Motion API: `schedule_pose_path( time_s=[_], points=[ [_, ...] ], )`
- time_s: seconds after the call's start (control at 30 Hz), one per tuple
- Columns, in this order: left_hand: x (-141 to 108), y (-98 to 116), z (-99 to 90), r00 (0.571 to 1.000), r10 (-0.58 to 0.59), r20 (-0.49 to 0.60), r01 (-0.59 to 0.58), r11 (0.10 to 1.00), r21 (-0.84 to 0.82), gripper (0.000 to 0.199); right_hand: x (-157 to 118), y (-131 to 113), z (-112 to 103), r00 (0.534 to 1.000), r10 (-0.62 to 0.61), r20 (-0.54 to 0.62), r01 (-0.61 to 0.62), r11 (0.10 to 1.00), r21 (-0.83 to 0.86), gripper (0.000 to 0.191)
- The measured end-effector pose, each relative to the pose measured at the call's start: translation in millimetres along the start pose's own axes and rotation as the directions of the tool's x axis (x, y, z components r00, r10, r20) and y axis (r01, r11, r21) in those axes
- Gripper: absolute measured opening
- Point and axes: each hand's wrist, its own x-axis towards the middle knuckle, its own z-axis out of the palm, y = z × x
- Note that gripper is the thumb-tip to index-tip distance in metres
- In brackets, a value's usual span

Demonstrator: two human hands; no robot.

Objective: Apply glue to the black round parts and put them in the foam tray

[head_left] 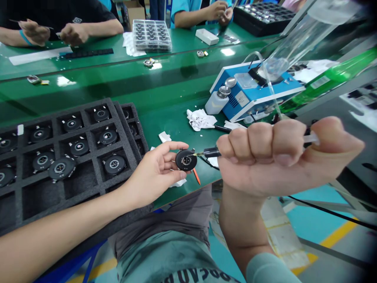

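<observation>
own hands (160, 167) (265, 157): 2 | held disc (182, 162): 1 | syringe (212, 152): 1 | ledge parts (148, 63): 3

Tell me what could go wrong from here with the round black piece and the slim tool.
The slim tool in the right hand has its tip right at the face of the round black piece in the left hand; a slip might mark it.

Another black piece sits up on the foam tray, not down in a compartment, so a bump could dislodge it.

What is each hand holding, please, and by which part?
Left hand: black watch body, by its rim. Right hand: dispensing syringe, by its barrel.
</observation>
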Motion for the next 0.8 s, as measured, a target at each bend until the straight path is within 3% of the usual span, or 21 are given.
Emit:
schedule_pose_path(
  time_s=[0.37, 0.8],
  points=[
    [1, 0, -0.5, 1.0, 0.001, 0.01, -0.001, 1.0, 0.0, 0.054, -4, 8, -21, 0.993, -0.062, 0.098, 0.046, 0.987, 0.152, 0.059],
    [0, -1, -2.4, 1.0, 0.005, 0.009, -0.005, 1.0, -0.007, 0.053, -7, 2, -18, 0.993, -0.023, 0.119, 0.006, 0.99, 0.143, 0.056]
  ],
)
